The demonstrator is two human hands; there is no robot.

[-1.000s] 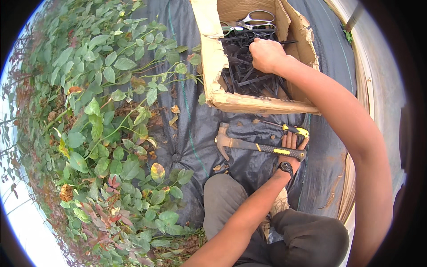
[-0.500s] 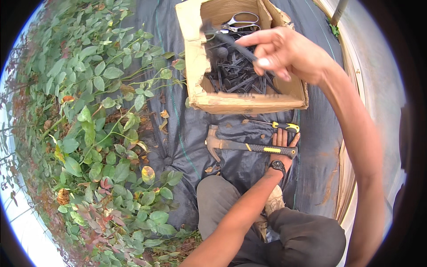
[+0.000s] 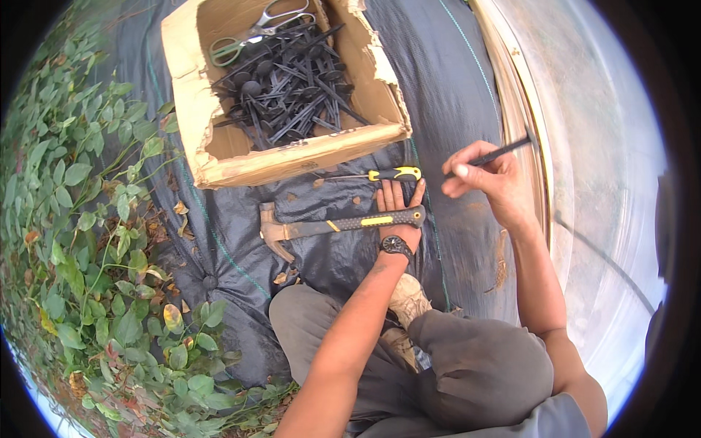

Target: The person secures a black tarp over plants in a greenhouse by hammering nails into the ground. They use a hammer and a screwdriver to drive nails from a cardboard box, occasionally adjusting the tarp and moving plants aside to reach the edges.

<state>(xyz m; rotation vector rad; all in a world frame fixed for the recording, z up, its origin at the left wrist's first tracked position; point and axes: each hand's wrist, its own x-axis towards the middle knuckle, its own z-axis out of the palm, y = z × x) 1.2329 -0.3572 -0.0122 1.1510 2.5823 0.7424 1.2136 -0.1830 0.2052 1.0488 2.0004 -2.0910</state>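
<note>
A black plastic ground peg (image 3: 504,151) is pinched in my right hand (image 3: 483,186), raised over the dark sheet to the right of the box. Its wide head points up and to the right, and the pointed end lies between my fingers. My left hand (image 3: 410,233), wearing a watch, rests flat on the sheet with fingers stretched out. Across the back of that hand lies the handle of a claw hammer (image 3: 339,225), its head to the left. Just beyond my fingertips is a screwdriver (image 3: 396,174) with a yellow and black handle.
A torn cardboard box (image 3: 299,162) holds many black pegs (image 3: 292,95) and scissors (image 3: 281,20). Leafy plants (image 3: 109,255) crowd the left side. Black ground fabric (image 3: 467,241) runs beneath everything, and translucent plastic sheeting (image 3: 591,182) borders the right.
My right hand has moved from over the box toward the right and nearer me, carrying the peg. The view has shifted right. My left hand stays flat under the hammer handle.
</note>
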